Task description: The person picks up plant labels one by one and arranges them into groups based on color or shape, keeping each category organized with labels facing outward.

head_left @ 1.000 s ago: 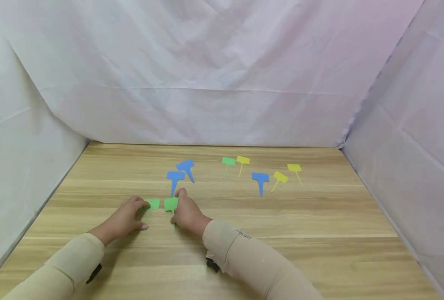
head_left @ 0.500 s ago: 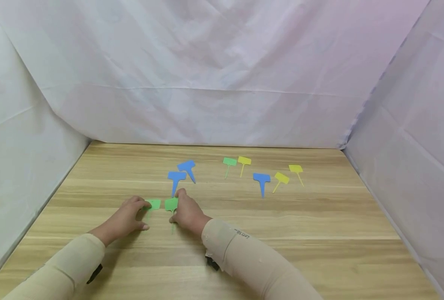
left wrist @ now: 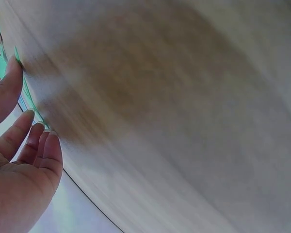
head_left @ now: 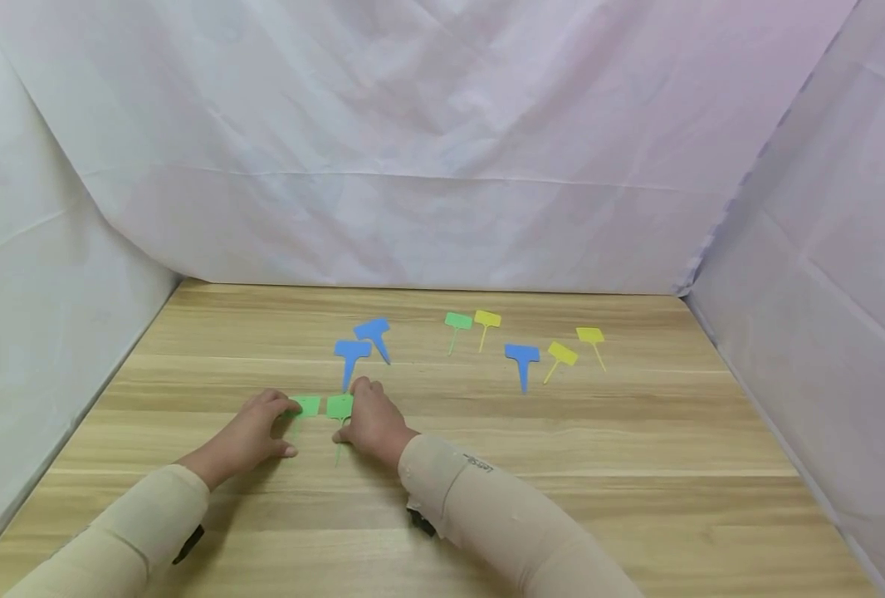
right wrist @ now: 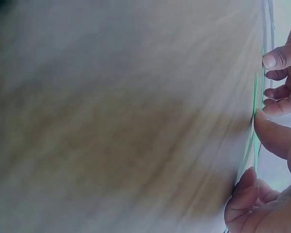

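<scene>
Two green T-shaped plant labels lie side by side on the wooden table, a narrow gap between their heads. My left hand [head_left: 251, 428] rests its fingertips on the head of the left green plant label [head_left: 309, 406], its thumb apart near the stem. My right hand [head_left: 375, 425] grips the right green plant label [head_left: 339, 406], with fingers at the head and thumb by the stem; it covers part of the label. In the right wrist view, the right fingers [right wrist: 245, 194] and thumb stand spread along thin green edges. The left wrist view shows the left fingers [left wrist: 51, 155] slightly bent.
Just beyond the hands lie two blue plant labels [head_left: 352, 350]. Farther back are a green label [head_left: 458, 321] and a yellow label [head_left: 488, 318]. Another blue label [head_left: 522, 354] and two yellow labels [head_left: 562, 353] lie to the right. White cloth [head_left: 442, 166] encloses the table.
The right green label has turned slightly, its stem tip swinging to the left, and my right hand has shifted a little with it. My left hand stays in place.
</scene>
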`<action>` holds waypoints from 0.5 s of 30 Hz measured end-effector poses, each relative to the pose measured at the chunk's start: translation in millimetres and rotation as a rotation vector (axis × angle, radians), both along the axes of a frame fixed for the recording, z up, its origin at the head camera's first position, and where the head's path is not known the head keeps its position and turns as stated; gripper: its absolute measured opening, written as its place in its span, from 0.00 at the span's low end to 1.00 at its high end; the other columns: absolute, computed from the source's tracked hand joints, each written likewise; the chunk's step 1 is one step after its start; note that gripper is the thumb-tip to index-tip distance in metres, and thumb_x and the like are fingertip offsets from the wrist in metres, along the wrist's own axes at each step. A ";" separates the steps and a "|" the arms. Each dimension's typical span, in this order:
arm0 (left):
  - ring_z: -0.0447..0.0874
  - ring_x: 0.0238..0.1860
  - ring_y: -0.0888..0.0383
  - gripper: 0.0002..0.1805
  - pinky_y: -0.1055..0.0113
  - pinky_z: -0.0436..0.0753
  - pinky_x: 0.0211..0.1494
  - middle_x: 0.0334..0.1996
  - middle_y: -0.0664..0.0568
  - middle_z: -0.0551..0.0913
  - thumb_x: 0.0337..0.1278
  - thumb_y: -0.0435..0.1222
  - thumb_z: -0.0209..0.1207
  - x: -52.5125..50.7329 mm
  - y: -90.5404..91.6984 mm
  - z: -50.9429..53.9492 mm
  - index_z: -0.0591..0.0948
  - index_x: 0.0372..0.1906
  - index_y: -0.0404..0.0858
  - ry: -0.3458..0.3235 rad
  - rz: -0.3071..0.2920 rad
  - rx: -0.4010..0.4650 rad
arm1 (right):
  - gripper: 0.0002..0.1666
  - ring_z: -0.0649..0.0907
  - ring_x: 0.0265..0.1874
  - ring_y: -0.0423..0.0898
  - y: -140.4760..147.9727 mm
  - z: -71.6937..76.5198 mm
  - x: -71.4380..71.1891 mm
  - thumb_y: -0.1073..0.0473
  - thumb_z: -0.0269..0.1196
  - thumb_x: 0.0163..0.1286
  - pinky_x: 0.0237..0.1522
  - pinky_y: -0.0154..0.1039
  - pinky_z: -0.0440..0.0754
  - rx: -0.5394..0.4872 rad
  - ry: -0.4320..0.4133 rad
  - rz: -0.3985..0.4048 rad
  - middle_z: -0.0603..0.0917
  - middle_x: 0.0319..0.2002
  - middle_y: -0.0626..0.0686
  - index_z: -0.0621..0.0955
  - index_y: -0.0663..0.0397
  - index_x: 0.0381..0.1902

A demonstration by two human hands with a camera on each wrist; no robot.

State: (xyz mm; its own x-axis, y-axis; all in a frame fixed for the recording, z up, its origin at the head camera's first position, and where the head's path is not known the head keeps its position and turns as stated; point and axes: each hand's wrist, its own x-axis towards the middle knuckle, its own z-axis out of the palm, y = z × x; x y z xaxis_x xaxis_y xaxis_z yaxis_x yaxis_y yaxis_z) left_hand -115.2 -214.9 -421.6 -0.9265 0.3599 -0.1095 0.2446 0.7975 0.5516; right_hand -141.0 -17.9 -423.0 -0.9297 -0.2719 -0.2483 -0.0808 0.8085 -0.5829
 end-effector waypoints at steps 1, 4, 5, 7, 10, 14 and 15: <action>0.68 0.54 0.35 0.32 0.40 0.71 0.57 0.51 0.37 0.73 0.41 0.34 0.73 -0.2 0.0 -0.1 0.75 0.54 0.25 0.000 0.002 0.000 | 0.38 0.75 0.33 0.42 -0.4 0.0 0.2 0.53 0.75 0.53 0.38 0.33 0.76 0.011 0.003 0.004 0.73 0.45 0.52 0.69 0.55 0.56; 0.69 0.54 0.35 0.32 0.40 0.71 0.57 0.51 0.36 0.72 0.41 0.33 0.73 -0.5 0.4 -0.2 0.75 0.54 0.25 -0.002 0.009 -0.003 | 0.38 0.74 0.32 0.42 -1.7 0.0 -0.4 0.50 0.74 0.54 0.35 0.33 0.76 0.051 0.014 0.012 0.72 0.45 0.51 0.69 0.55 0.56; 0.69 0.54 0.36 0.32 0.40 0.71 0.57 0.51 0.36 0.72 0.41 0.33 0.73 -0.7 0.7 -0.3 0.75 0.54 0.25 -0.004 0.012 -0.003 | 0.38 0.74 0.32 0.42 -2.1 0.1 -0.5 0.49 0.74 0.54 0.34 0.33 0.76 0.064 0.016 0.013 0.72 0.44 0.51 0.69 0.55 0.56; 0.69 0.54 0.36 0.32 0.41 0.71 0.57 0.51 0.36 0.72 0.41 0.33 0.73 -0.7 1.0 -0.6 0.75 0.54 0.25 -0.010 0.015 -0.004 | 0.37 0.74 0.31 0.42 -2.7 0.5 -0.5 0.48 0.74 0.54 0.32 0.33 0.76 0.086 0.016 0.015 0.72 0.43 0.51 0.69 0.56 0.55; 0.69 0.54 0.36 0.33 0.41 0.72 0.57 0.52 0.36 0.72 0.42 0.33 0.73 -0.4 1.2 -1.2 0.75 0.55 0.25 -0.019 0.020 -0.009 | 0.37 0.74 0.31 0.42 -4.2 1.7 0.2 0.47 0.74 0.54 0.32 0.33 0.76 0.113 0.011 0.016 0.71 0.43 0.52 0.70 0.56 0.54; 0.69 0.54 0.36 0.32 0.41 0.72 0.57 0.51 0.37 0.72 0.41 0.33 0.73 0.1 1.2 -0.9 0.75 0.54 0.25 -0.015 0.022 -0.013 | 0.36 0.74 0.31 0.43 -6.1 2.9 0.8 0.46 0.74 0.53 0.32 0.34 0.76 0.130 0.016 0.017 0.71 0.43 0.52 0.70 0.57 0.53; 0.69 0.54 0.36 0.32 0.41 0.72 0.57 0.51 0.37 0.72 0.41 0.33 0.73 0.2 1.2 -0.6 0.75 0.54 0.25 -0.012 0.023 -0.013 | 0.36 0.73 0.30 0.42 -6.4 3.0 0.7 0.46 0.74 0.53 0.32 0.33 0.76 0.132 0.018 0.016 0.70 0.43 0.52 0.70 0.57 0.52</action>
